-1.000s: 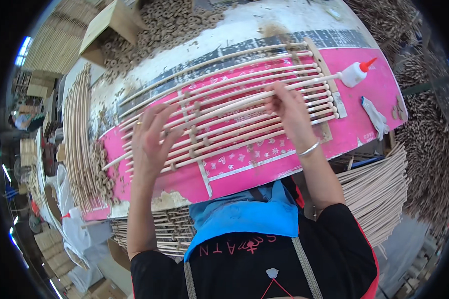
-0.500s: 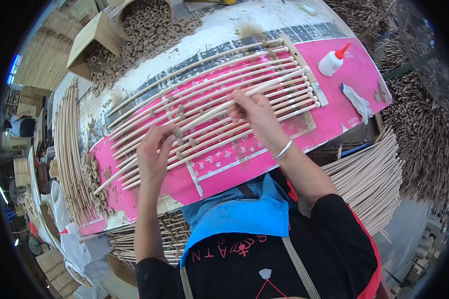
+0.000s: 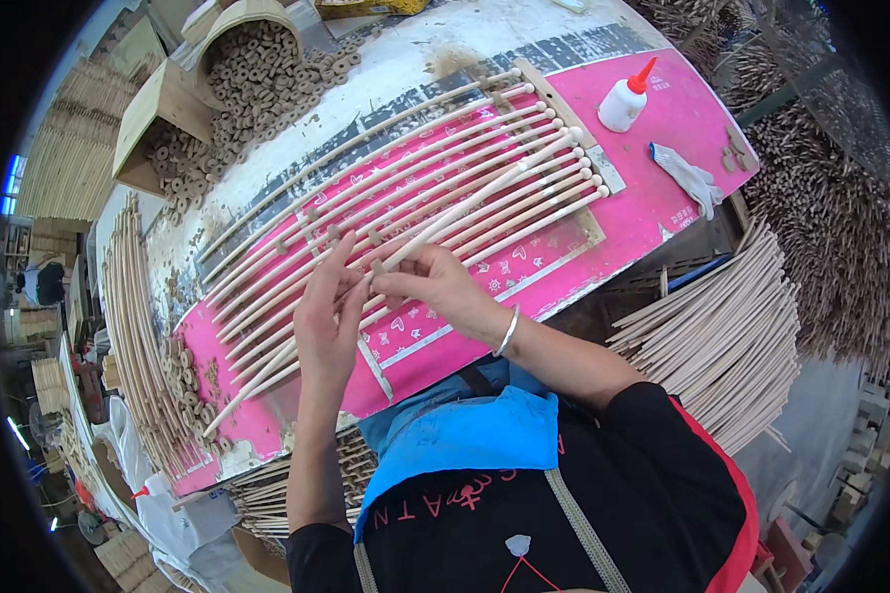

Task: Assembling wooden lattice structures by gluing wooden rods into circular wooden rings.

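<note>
Several pale wooden sticks [image 3: 386, 171] with round knobs at their right ends lie side by side on a pink sheet, and small brown wooden rings [image 3: 282, 247] sit around some of them. One stick [image 3: 485, 193] is raised a little and slants across the others. My left hand [image 3: 326, 311] is closed around its lower left part, near the middle of the row. Close beside it, my right hand [image 3: 430, 284] is closed with thumb and fingers on the same stick. A brown ring shows by the fingertips, partly hidden by them.
A notched wooden strip [image 3: 554, 94] borders the knob ends. Right of it are a white glue bottle [image 3: 623, 104] with a red tip and a glove [image 3: 690, 183]. Loose rings [image 3: 252, 74] spill from boxes at the back left. Stick bundles lie at left [image 3: 133, 316] and right [image 3: 722, 326].
My right hand has slid down and left along the stick, toward my left hand. The hands are now close together. The whole view has shifted slightly.
</note>
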Action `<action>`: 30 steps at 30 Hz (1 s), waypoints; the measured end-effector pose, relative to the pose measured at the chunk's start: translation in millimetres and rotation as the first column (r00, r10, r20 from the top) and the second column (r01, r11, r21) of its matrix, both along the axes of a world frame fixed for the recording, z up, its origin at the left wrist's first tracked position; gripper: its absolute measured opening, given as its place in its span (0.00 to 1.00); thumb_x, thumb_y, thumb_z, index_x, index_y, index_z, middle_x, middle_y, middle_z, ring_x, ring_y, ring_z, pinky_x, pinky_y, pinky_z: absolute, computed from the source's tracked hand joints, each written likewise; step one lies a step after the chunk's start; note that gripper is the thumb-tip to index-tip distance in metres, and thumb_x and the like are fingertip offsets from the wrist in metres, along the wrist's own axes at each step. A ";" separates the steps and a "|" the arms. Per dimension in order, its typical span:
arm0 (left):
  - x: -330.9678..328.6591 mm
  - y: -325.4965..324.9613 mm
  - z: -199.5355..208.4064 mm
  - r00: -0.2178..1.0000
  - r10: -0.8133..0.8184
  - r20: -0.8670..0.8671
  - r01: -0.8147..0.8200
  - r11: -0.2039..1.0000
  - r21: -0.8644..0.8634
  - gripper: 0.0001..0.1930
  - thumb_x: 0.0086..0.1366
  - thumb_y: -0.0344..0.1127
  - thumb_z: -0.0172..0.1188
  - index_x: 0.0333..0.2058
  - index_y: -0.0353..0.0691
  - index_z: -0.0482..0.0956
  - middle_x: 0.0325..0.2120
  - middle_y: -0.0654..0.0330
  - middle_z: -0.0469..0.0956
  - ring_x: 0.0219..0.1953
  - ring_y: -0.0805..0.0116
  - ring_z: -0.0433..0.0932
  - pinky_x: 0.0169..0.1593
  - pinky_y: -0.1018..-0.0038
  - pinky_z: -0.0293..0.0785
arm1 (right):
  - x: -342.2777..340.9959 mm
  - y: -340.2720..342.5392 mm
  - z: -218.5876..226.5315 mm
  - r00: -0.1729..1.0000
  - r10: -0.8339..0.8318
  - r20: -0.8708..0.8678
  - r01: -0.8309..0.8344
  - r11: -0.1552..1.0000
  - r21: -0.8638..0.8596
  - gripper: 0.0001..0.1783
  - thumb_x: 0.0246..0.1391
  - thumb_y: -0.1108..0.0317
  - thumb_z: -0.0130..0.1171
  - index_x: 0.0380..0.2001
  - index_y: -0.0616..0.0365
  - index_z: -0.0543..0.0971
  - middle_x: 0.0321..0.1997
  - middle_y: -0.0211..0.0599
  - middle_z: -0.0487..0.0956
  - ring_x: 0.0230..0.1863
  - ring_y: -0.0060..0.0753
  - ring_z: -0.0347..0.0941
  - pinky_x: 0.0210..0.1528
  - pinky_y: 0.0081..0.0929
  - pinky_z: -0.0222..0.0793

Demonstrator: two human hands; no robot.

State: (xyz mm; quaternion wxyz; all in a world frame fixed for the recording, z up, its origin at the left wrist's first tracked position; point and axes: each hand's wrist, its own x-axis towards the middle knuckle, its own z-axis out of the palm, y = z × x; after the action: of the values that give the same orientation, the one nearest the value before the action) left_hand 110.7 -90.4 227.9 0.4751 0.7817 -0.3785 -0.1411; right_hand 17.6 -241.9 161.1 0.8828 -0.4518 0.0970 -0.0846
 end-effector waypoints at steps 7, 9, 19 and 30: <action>14.9 42.9 3.2 0.997 0.007 0.083 -0.011 0.999 0.051 0.19 0.68 0.19 0.60 0.57 0.34 0.82 0.38 0.59 0.77 0.40 0.72 0.77 0.44 0.76 0.75 | -14.4 -62.4 12.9 0.986 -0.168 0.002 0.167 0.978 -0.124 0.18 0.67 0.65 0.65 0.54 0.64 0.82 0.39 0.30 0.84 0.35 0.17 0.79 0.41 0.18 0.79; 17.0 50.4 5.9 0.996 0.010 0.092 -0.017 0.997 0.071 0.15 0.68 0.19 0.60 0.52 0.32 0.84 0.38 0.59 0.78 0.40 0.71 0.77 0.44 0.76 0.73 | -17.3 -77.3 14.0 0.975 -0.224 0.001 0.222 0.965 -0.143 0.17 0.67 0.64 0.65 0.53 0.64 0.83 0.38 0.29 0.84 0.34 0.17 0.79 0.39 0.17 0.78; 21.2 62.4 9.1 0.998 0.059 0.033 -0.063 0.989 0.130 0.12 0.69 0.21 0.60 0.49 0.31 0.84 0.40 0.56 0.82 0.42 0.68 0.81 0.46 0.75 0.75 | -14.2 -86.1 28.2 0.973 -0.226 0.046 0.228 0.973 -0.047 0.20 0.66 0.62 0.67 0.56 0.62 0.80 0.34 0.28 0.82 0.30 0.18 0.78 0.35 0.16 0.78; 25.3 49.3 2.1 0.993 0.006 0.116 -0.021 0.991 0.133 0.11 0.69 0.20 0.60 0.49 0.30 0.84 0.40 0.55 0.83 0.42 0.68 0.81 0.46 0.74 0.76 | -32.1 -103.0 12.9 0.971 -0.235 -0.050 0.226 0.963 -0.145 0.18 0.67 0.59 0.66 0.52 0.60 0.81 0.34 0.26 0.81 0.30 0.14 0.76 0.33 0.13 0.74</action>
State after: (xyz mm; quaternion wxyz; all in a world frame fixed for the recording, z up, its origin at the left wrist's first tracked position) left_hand 136.0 -41.1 230.0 0.4001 0.8211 -0.3898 -0.1177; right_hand -14.5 -344.9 174.0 0.8299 -0.4999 0.1721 -0.1782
